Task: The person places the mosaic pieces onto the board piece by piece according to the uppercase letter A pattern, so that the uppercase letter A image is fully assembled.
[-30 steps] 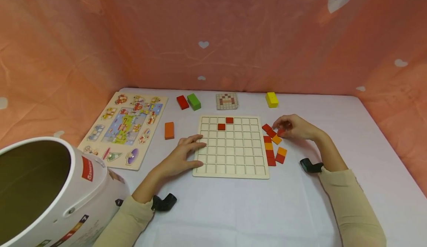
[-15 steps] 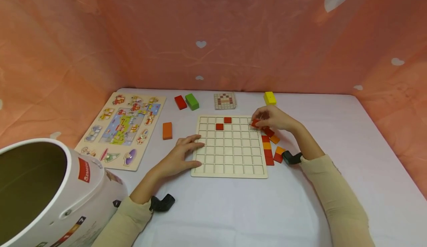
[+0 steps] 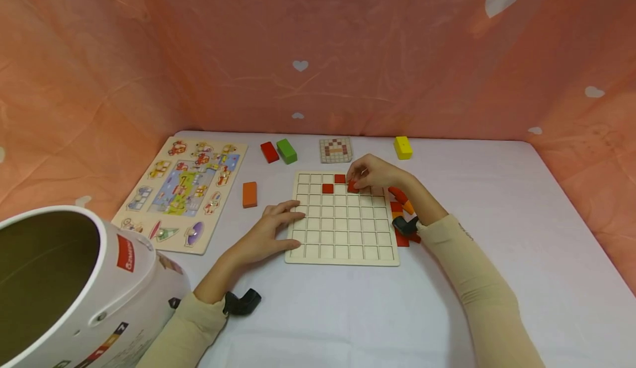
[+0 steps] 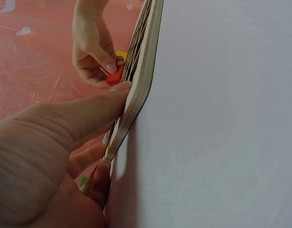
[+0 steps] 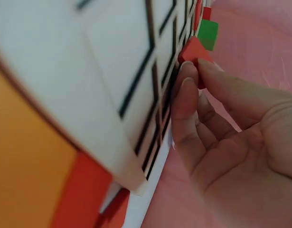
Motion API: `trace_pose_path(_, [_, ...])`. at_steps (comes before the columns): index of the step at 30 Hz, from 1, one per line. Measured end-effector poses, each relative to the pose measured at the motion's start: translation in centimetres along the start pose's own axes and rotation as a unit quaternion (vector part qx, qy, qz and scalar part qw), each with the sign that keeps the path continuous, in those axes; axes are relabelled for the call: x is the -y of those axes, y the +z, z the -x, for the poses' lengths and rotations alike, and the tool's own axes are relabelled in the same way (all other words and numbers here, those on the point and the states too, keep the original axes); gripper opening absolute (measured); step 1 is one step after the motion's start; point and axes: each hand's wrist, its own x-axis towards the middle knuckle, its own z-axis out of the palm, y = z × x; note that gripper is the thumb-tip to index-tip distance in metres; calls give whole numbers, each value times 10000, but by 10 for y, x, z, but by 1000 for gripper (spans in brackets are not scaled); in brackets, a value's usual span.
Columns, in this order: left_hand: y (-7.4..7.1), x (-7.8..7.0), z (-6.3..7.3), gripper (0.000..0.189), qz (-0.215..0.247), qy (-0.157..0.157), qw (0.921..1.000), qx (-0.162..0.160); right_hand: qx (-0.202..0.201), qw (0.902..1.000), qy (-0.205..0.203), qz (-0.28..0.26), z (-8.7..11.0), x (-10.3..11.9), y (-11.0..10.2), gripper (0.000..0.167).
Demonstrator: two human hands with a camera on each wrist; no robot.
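A square wooden grid board lies mid-table, with two red square tiles, one tile in the top row and another one row down to its left. My left hand rests on the board's left edge, fingers spread and fairly straight; in the left wrist view the thumb touches the edge. Over the upper part of the board, my right hand pinches a red square tile between thumb and fingertips, to the right of the placed tiles and close over the grid.
Red and orange tiles lie along the board's right edge, partly under the right forearm. Behind the board is a small pattern card. Orange, red, green and yellow blocks, a picture puzzle and a white bucket surround it.
My right hand has carried the red tile leftward from the loose tiles at the right, over the board's right edge to its upper grid. The left hand stays on the board's edge.
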Motion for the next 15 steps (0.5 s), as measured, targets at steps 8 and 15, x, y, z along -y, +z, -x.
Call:
trace_pose_path(8, [-1, -1, 0, 59, 7, -41, 10000, 25, 11, 9999, -59, 112, 1, 0, 3, 16])
trace_pose_path(15, [0, -1, 0, 59, 16, -46, 10000, 15, -73, 9995, -63, 317, 3, 1, 3, 13])
